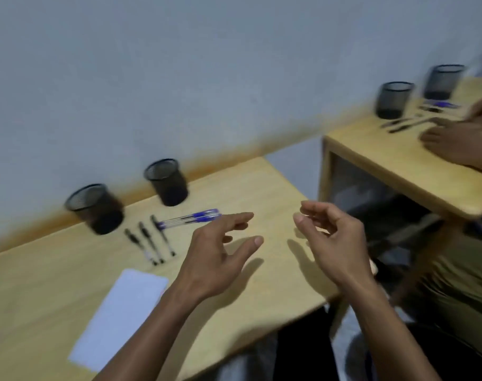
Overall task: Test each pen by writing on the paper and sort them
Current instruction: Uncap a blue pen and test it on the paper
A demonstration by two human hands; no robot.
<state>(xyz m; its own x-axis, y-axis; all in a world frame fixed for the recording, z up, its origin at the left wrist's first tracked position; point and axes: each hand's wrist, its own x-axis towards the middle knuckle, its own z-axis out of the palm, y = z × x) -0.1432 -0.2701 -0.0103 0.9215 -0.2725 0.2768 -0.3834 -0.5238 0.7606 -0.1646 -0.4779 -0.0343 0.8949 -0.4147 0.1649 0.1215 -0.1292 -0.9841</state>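
Both hands hover empty above the wooden desk [262, 188], left hand [220, 251] loosely spread, right hand [336, 240] loosely curled. Black pens [149, 240] and blue pens [190, 218] lie unsorted before two mesh cups [96, 207], paper [121, 317] near left, ready for testing.

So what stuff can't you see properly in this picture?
All from the head view:
- The inside of the two mesh cups: motion blur hides it.
- How many blue pens lie there: they smear together, and the left hand covers their right end.
- The paper: too blurred to show any marks.
- The other person's hands: the right edge cuts them off.
- The pens on the far desk: small and blurred.
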